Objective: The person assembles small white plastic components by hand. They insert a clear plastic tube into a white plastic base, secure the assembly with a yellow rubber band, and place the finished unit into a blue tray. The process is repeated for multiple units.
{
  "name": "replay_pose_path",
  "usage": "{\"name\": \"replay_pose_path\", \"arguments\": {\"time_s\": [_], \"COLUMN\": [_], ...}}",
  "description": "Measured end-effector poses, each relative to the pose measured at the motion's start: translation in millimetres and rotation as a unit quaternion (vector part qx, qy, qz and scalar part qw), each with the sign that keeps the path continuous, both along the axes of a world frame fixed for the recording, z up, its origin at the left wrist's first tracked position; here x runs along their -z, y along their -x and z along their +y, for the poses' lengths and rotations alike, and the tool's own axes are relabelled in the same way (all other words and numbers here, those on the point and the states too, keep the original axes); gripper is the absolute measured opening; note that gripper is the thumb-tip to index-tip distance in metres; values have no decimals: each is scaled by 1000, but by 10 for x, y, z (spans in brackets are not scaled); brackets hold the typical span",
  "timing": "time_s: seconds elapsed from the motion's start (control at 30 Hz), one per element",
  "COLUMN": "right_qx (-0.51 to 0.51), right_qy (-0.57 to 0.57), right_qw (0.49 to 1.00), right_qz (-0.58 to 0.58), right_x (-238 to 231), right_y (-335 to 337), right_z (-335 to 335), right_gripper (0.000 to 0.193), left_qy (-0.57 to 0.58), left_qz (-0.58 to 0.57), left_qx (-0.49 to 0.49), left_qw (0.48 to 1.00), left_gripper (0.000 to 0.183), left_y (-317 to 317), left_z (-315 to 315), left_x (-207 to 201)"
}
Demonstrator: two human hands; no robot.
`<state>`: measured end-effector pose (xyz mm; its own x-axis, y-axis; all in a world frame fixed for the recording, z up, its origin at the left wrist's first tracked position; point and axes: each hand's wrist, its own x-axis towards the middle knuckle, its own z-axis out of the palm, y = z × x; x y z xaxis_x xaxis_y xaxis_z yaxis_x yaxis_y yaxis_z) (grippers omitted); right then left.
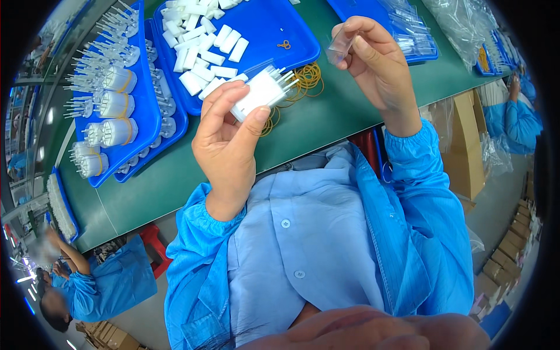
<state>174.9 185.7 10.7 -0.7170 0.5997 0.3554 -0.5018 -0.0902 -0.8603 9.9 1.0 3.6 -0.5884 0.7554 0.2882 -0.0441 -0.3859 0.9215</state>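
Observation:
My left hand (224,140) is closed on a white block (255,98) with several thin white rods sticking out of its right end; clear plastic shows along its edges. To the right and higher, my right hand (382,67) pinches a small clear plastic piece (338,48) between thumb and fingers, apart from the block. Yellow-brown rubber bands (307,80) lie loose on the green table behind the block. Just beyond my left hand, a blue tray (265,35) carries a pile of white blocks (201,49) and a small orange-brown knot of bands (284,45).
Stacked blue trays (153,125) on the left bear clear rod pieces and banded round bundles (118,104). Clear plastic pieces (408,23) fill another tray at far right. A cardboard box (468,146) stands beside the green table (169,195). Co-workers in blue (111,286) sit at both sides.

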Motion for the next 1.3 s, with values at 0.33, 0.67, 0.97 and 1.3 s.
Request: {"name": "replay_pose_path", "arguments": {"time_s": [0.33,0.67,0.97,1.3], "right_qx": [42,102,107,83], "right_qy": [-2,-143,-197,-191], "right_qw": [998,977,962,966], "right_qz": [-37,-123,-155,-155], "right_x": [-29,-110,-161,-112], "right_y": [-27,52,146,136], "right_z": [-4,-170,-285,-259], "right_gripper": [25,32,24,31], "left_qy": [-14,-24,-34,-41], "left_qz": [11,-22,-39,-38], "left_qx": [0,37,45,29], "left_qw": [1000,999,998,998], "left_gripper": [33,33,45,51], "left_y": [5,34,5,-14], "left_z": [23,14,15,11], "left_x": [18,29,30,19]}}
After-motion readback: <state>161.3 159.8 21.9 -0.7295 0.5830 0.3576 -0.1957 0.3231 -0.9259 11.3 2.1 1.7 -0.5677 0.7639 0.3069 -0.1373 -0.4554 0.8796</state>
